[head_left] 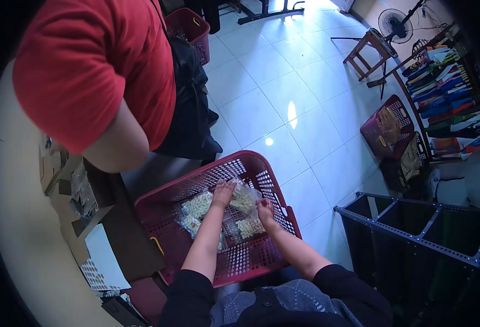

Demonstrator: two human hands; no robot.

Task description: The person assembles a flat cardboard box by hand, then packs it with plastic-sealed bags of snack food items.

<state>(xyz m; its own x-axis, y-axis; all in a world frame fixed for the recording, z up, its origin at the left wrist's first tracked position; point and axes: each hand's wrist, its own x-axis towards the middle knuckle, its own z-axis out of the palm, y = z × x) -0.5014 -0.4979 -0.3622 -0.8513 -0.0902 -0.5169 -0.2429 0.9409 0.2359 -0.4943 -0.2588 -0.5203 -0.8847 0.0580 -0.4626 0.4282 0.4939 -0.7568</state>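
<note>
A clear plastic bag point(243, 198) filled with small pale pieces is between my hands, over a red perforated plastic basket point(234, 275). My left hand point(224, 192) grips the bag's left upper side, its fingers partly hidden from this angle. On the other side, my right hand point(265, 211) is closed on the bag's right edge. More clear bags of pale pieces lie inside the basket: one bag point(197, 205) left of my left hand, another bag point(249, 228) just below the held one. What the pieces are, I cannot make out.
A person in a red shirt point(142, 71) stands close on the left. Beside the basket is a dark table point(133, 229) with cardboard boxes. A black metal rack point(414, 218) stands at right; beyond it are filled baskets point(390, 128), a wooden stool point(368, 54) and a fan point(395, 25).
</note>
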